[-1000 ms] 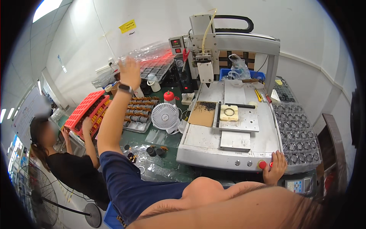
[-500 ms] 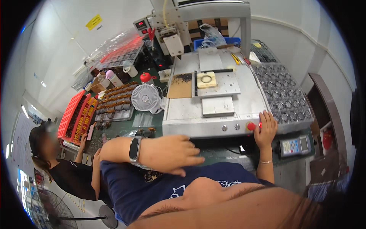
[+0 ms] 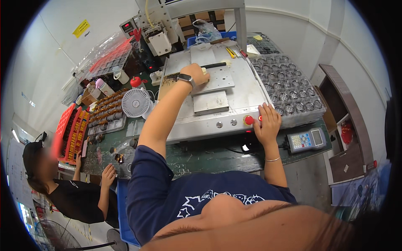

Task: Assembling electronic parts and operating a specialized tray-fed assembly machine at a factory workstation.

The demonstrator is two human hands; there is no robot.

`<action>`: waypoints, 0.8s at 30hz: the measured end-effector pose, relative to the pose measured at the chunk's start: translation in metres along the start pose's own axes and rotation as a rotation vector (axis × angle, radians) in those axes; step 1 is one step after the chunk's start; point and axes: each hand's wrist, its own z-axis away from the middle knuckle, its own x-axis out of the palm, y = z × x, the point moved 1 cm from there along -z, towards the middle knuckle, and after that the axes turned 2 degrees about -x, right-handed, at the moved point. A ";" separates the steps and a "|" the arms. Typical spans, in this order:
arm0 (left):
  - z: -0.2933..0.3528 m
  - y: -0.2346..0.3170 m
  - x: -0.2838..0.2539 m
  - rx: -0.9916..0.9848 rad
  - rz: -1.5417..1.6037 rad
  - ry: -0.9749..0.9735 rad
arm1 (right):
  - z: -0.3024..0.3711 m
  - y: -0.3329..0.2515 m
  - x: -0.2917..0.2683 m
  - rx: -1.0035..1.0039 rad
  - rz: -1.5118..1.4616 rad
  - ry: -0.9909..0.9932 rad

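My left hand [image 3: 195, 74] reaches across the white machine bed and curls over a pale yellow block [image 3: 204, 70] on the drilled metal plate [image 3: 218, 81]. Most of the block is hidden under the fingers, which are bent and closed around it. Resting on the machine's front edge, my right hand [image 3: 268, 123] has its fingers stretched out. Its fingertips are beside a small red-lit button [image 3: 260, 118], just right of a red mushroom-shaped knob [image 3: 249, 120]. A plain metal block [image 3: 210, 103] lies in front of the drilled plate.
Clear trays of round parts [image 3: 284, 83] stand right of the machine. A handheld keypad controller [image 3: 305, 140] lies at the front right. A white fan [image 3: 137, 103], coil rows [image 3: 106, 108] and red racks [image 3: 69, 131] are to the left, where a co-worker [image 3: 73, 196] works. The dispensing head [image 3: 159, 42] hangs behind.
My left hand has gone from in front of my chest forward onto the pale yellow block. My right hand stays at the button. The view has turned, shifting the machine leftward.
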 end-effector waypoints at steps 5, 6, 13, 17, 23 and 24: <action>-0.036 -0.014 0.012 -0.067 -0.049 -0.131 | -0.001 -0.001 0.005 -0.018 -0.051 -0.012; -0.037 -0.025 0.011 -0.081 -0.034 -0.119 | -0.002 -0.002 0.005 -0.018 -0.062 -0.028; -0.005 -0.028 0.006 -0.114 0.205 0.253 | 0.004 0.001 0.000 -0.072 -0.102 -0.072; 0.151 -0.056 -0.014 0.077 0.340 0.411 | 0.009 0.006 0.007 -0.113 -0.135 -0.038; 0.386 -0.204 0.059 -0.857 0.083 0.501 | 0.010 0.000 0.004 -0.056 -0.122 -0.031; 0.422 -0.215 0.076 -1.017 0.056 0.374 | 0.009 0.001 0.009 -0.057 -0.130 -0.030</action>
